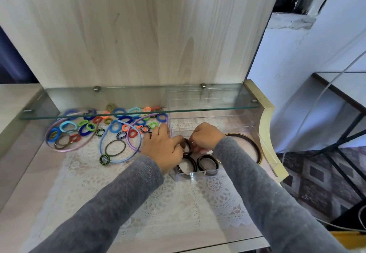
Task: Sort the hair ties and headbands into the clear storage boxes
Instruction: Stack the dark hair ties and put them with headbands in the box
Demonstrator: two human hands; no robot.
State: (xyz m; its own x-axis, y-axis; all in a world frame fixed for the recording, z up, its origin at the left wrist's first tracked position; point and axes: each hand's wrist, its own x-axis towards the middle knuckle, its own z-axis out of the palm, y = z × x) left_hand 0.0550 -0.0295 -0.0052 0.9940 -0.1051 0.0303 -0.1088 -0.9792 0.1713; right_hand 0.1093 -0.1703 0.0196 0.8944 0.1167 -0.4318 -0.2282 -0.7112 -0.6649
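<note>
Head cam: the only view here, looking down at a pale desk top (29,193), with both arms in grey sleeves (111,209) reaching in.
Left hand (162,149): knuckles up and fingers curled in. The tips pinch the left side of a dark brown hair tie (188,146).
Right hand (206,136): same deal from the other side, with the fingers curled under and pinching that tie. The tips are mostly hidden under the hand.
Dark brown hair tie: held between the two hands, just over the back part of the small clear box (196,174).
Small clear box: open on top, sitting on the lace doily (118,183). Two more dark ties (207,163) lie side by side at its front.
Tall clear box (208,114): right behind the hands, tucked under the glass shelf (138,112). It looks layered, can't tell more than that.
Dark headband (255,145): curves round just right of the right forearm.
Coloured hair ties (118,120): a loose heap to the left, partly under the shelf. There's blue, green, orange, red and some striped ones.
Pastel headbands (103,139): pink, blue and purple, lying flat among that heap. The purple one's end is near the left hand.
</note>
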